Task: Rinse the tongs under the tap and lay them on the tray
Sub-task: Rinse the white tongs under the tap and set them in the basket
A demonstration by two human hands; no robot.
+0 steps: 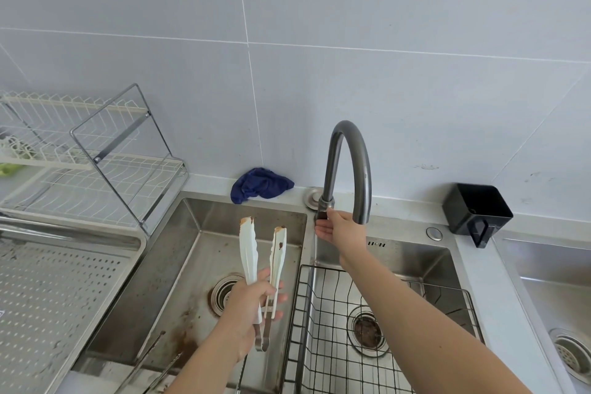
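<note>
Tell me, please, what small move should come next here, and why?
Probably open the tap with the right hand, which holds its handle: no water shows at the spout, and the tongs in the left hand carry brown stains.

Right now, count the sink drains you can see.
3: left drain, partly behind the left hand; middle drain, under the wire basket; right drain, at the frame's edge.

The left hand (252, 307) grips the tongs (248, 249) with curled fingers, its forearm reaching forward. The right hand (340, 229), on an outstretched arm, holds the tap (330, 169) at its base, thumb above, fingers below.
</note>
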